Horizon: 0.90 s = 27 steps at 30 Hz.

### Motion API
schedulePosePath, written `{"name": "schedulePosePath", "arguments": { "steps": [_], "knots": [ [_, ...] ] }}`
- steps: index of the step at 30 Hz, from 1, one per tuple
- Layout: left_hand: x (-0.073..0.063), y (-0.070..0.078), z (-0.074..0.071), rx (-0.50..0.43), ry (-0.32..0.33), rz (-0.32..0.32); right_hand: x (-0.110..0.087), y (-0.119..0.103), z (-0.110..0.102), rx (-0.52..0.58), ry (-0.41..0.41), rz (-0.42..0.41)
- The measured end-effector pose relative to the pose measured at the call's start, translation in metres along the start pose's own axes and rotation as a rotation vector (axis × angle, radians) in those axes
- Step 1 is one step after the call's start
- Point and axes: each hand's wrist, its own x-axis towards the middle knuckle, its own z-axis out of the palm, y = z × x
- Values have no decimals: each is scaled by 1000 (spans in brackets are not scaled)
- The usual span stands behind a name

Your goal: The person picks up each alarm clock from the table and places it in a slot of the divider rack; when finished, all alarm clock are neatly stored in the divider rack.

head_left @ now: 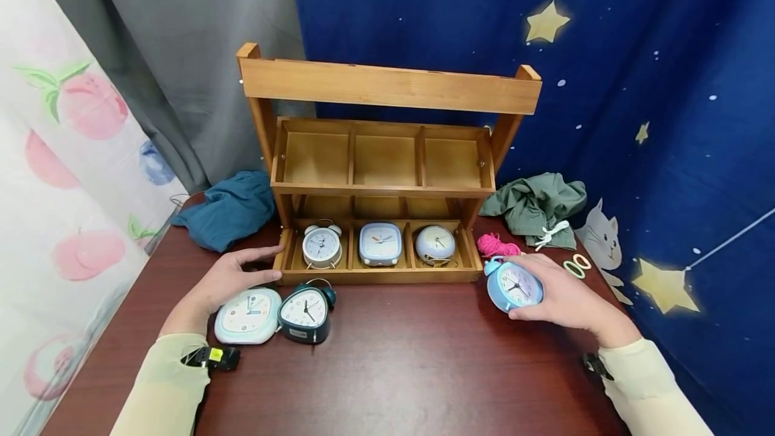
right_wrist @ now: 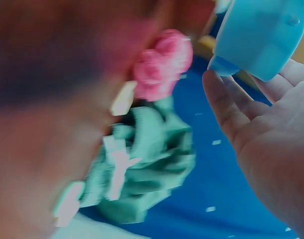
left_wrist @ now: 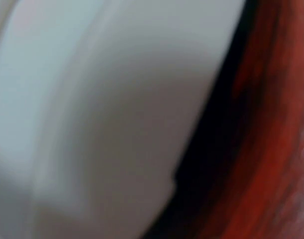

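Observation:
My right hand point(head_left: 563, 291) grips a blue alarm clock point(head_left: 514, 286) at the right of the wooden rack, its dial turned up toward the head view. The right wrist view shows the blue clock's smooth back point(right_wrist: 261, 37) held between thumb and fingers. On the left, my left hand point(head_left: 233, 281) has its fingers extended, fingertips at the left end of the rack's lower tray point(head_left: 381, 276). Below that hand lie a pale mint clock point(head_left: 247, 316) and a dark green alarm clock point(head_left: 305, 315). A blurred pale surface point(left_wrist: 127, 124) fills much of the left wrist view.
The lower tray holds a white twin-bell clock point(head_left: 322, 247), a blue square clock point(head_left: 380, 244) and a round lavender clock point(head_left: 435, 244). Above it is a three-compartment upper tray point(head_left: 383, 189). Teal cloth point(head_left: 227, 210), green cloth point(head_left: 533, 204), pink yarn point(head_left: 498, 245) and rings point(head_left: 574, 269) lie around the rack.

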Motion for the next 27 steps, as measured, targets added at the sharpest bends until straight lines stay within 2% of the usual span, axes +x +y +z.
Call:
{"name": "schedulePosePath", "arguments": {
  "steps": [7, 11, 21, 27],
  "knots": [
    [-1, 0, -3, 6, 3, 2, 32, -45, -24, -6, 101, -159],
    [-1, -2, -2, -6, 3, 1, 57, -75, -35, 5, 125, -221],
    [-1, -1, 2, -26, 5, 5, 129, -137, -47, -1, 168, -280],
    [-2, 0, 2, -29, 5, 7, 174, -165, -44, -30, 229, -265]
  ]
}}
